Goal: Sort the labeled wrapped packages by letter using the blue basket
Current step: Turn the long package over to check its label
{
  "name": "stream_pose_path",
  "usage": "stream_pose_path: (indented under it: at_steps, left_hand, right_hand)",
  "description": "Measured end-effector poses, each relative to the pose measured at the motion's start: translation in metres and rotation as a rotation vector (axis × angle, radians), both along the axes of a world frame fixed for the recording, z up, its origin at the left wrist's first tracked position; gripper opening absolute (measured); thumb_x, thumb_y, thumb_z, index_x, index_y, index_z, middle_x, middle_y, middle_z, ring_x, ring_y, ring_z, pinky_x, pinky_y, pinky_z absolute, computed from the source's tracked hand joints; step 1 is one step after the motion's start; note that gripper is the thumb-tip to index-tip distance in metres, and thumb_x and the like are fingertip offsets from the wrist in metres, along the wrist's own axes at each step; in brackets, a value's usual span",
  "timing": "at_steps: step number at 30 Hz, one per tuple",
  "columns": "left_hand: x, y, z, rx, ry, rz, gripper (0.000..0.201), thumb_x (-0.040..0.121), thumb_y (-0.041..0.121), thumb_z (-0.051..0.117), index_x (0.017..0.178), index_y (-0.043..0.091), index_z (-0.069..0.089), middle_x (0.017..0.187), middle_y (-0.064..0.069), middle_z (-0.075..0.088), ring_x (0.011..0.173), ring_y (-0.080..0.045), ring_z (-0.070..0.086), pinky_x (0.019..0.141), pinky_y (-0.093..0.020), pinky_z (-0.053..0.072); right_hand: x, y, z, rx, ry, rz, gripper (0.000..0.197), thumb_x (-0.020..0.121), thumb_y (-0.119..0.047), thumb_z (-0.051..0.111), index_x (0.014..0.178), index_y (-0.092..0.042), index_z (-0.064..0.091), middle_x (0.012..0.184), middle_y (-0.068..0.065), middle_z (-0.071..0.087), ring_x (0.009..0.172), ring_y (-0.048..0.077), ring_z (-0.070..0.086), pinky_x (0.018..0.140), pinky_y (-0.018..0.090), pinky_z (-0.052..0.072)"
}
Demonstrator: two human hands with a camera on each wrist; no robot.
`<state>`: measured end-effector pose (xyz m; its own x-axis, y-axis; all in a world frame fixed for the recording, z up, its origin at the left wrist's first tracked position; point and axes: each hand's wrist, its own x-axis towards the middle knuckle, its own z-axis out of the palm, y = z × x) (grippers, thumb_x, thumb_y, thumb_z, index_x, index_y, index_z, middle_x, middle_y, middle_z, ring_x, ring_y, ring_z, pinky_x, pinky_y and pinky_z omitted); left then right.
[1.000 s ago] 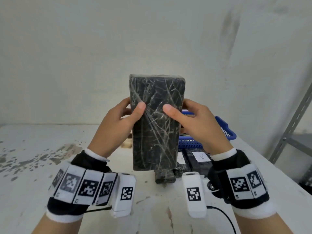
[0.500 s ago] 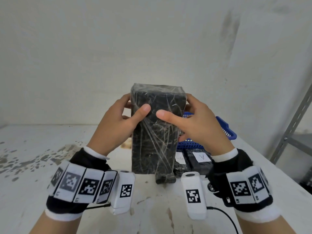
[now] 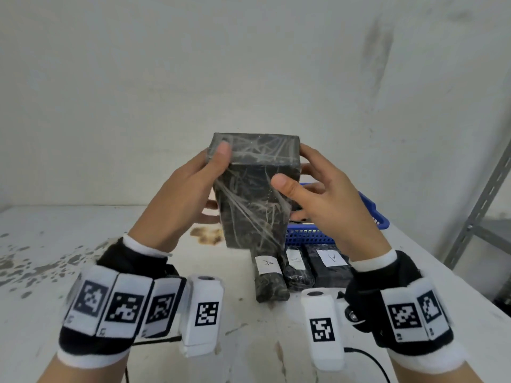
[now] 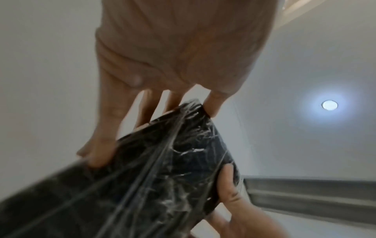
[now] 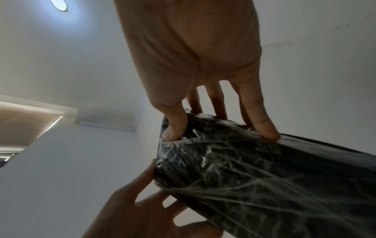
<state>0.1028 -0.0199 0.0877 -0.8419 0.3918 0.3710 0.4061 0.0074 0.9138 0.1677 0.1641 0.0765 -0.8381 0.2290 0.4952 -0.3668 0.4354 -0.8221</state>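
Two hands hold one tall black block-shaped package wrapped in clear stretch film (image 3: 255, 193), raised above the white stained table (image 3: 83, 272) and tilted with its top end toward the camera. Head view: left hand (image 3: 184, 201) grips the package's left side, thumb hooked over the top near corner, fingers behind. Right hand (image 3: 329, 201) sits on the right side, thumb pad on the front face, fingers curled round the right edge and back. No label visible on the faces that show. Below the held package, on the table, lie three smaller black wrapped packages side by side: a roll with a white label reading A (image 3: 269, 275), a middle one with a label I can't read (image 3: 297, 268), and a flat one also labelled A (image 3: 330, 261). Blue plastic basket (image 3: 373, 214) stands just behind them, partly hidden by the right hand. Grey metal shelf frame (image 3: 481, 205) at far right. Left wrist view: package (image 4: 162, 169) runs from lower left to centre, left hand (image 4: 183, 56) with fingers spread along its far side and thumb at the end edge; right hand's thumb (image 4: 230, 188) presses the near face. Right wrist view: package (image 5: 254, 169) runs to lower right; right hand (image 5: 199, 56) has thumb and fingers clamped on its upper edge, left hand (image 5: 142, 209) cupping the end from below.
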Motion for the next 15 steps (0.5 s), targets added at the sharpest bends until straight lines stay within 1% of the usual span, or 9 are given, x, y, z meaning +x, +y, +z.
stream_pose_path:
  at_steps: [1,3,5,6,8,10,11,12,15]
  left_hand:
    - [0.0,0.0,0.002,0.052,-0.013,-0.004,0.035,0.091,0.058,0.048,0.114,0.036,0.064,0.106,0.013,0.069,0.093,-0.025,0.07,0.08,-0.041,0.06]
    - [-0.001,0.0,0.002,0.147,-0.024,0.014,0.025,0.095,0.04,0.054,0.114,0.029,0.066,0.102,0.008,0.071,0.091,-0.027,0.071,0.082,-0.043,0.06]
    - [-0.001,0.0,0.0,0.204,-0.028,0.026,0.023,0.095,0.033,0.055,0.114,0.026,0.066,0.098,0.007,0.072,0.09,-0.026,0.071,0.082,-0.042,0.06]
    - [0.0,0.0,-0.002,0.224,-0.031,0.021,0.024,0.096,0.032,0.055,0.116,0.025,0.066,0.098,0.006,0.072,0.091,-0.024,0.071,0.082,-0.041,0.06]
    - [0.001,0.0,-0.007,0.25,-0.03,0.014,0.026,0.095,0.03,0.057,0.12,0.025,0.064,0.105,0.001,0.071,0.097,-0.022,0.07,0.083,-0.039,0.06]
    - [0.001,0.001,-0.011,0.246,-0.01,0.016,0.033,0.09,0.033,0.065,0.121,0.026,0.061,0.109,-0.004,0.07,0.101,-0.021,0.068,0.082,-0.037,0.06]
    - [0.0,0.001,-0.013,0.243,0.0,0.016,0.038,0.084,0.036,0.068,0.12,0.027,0.06,0.108,-0.005,0.069,0.1,-0.019,0.068,0.081,-0.036,0.06]
    - [0.0,0.001,-0.014,0.244,0.004,0.015,0.041,0.078,0.038,0.068,0.117,0.027,0.059,0.105,-0.005,0.069,0.097,-0.017,0.068,0.08,-0.035,0.06]
    - [-0.002,0.001,-0.015,0.249,0.009,0.013,0.039,0.072,0.039,0.07,0.107,0.029,0.056,0.099,-0.002,0.069,0.088,-0.013,0.068,0.082,-0.039,0.059]
  right_hand:
    - [0.0,0.001,-0.001,0.009,0.011,-0.005,0.069,0.07,-0.061,0.071,0.135,-0.05,0.051,0.12,-0.012,0.067,0.098,0.013,0.073,0.083,0.047,0.062]
    - [0.0,0.001,0.001,0.061,-0.006,-0.011,0.075,0.069,-0.07,0.07,0.139,-0.058,0.043,0.128,-0.009,0.064,0.108,0.011,0.069,0.092,0.045,0.058]
    - [0.002,-0.001,0.005,0.108,-0.055,0.004,0.073,0.07,-0.073,0.063,0.138,-0.061,0.038,0.126,-0.014,0.066,0.111,0.006,0.067,0.092,0.038,0.058]
    - [0.003,-0.002,0.007,0.102,-0.075,0.023,0.069,0.07,-0.073,0.059,0.135,-0.061,0.039,0.119,-0.017,0.068,0.107,0.003,0.067,0.091,0.033,0.058]
    - [0.005,-0.005,0.009,0.041,-0.092,0.056,0.056,0.073,-0.071,0.057,0.127,-0.055,0.05,0.105,-0.018,0.074,0.093,-0.001,0.07,0.085,0.029,0.056]
    - [0.005,-0.007,0.009,-0.037,-0.092,0.081,0.042,0.084,-0.058,0.063,0.123,-0.044,0.06,0.1,-0.011,0.077,0.085,0.003,0.072,0.077,0.028,0.057]
    - [0.004,-0.007,0.008,-0.07,-0.093,0.094,0.039,0.087,-0.049,0.067,0.124,-0.039,0.061,0.102,-0.006,0.077,0.086,0.007,0.073,0.077,0.029,0.059]
    - [0.003,-0.008,0.007,-0.095,-0.092,0.104,0.039,0.086,-0.044,0.07,0.124,-0.036,0.062,0.106,-0.002,0.076,0.09,0.011,0.074,0.079,0.032,0.061]
    - [0.0,-0.007,0.004,-0.097,-0.052,0.1,0.047,0.075,-0.047,0.081,0.116,-0.035,0.065,0.113,-0.001,0.074,0.1,0.016,0.073,0.087,0.04,0.061]
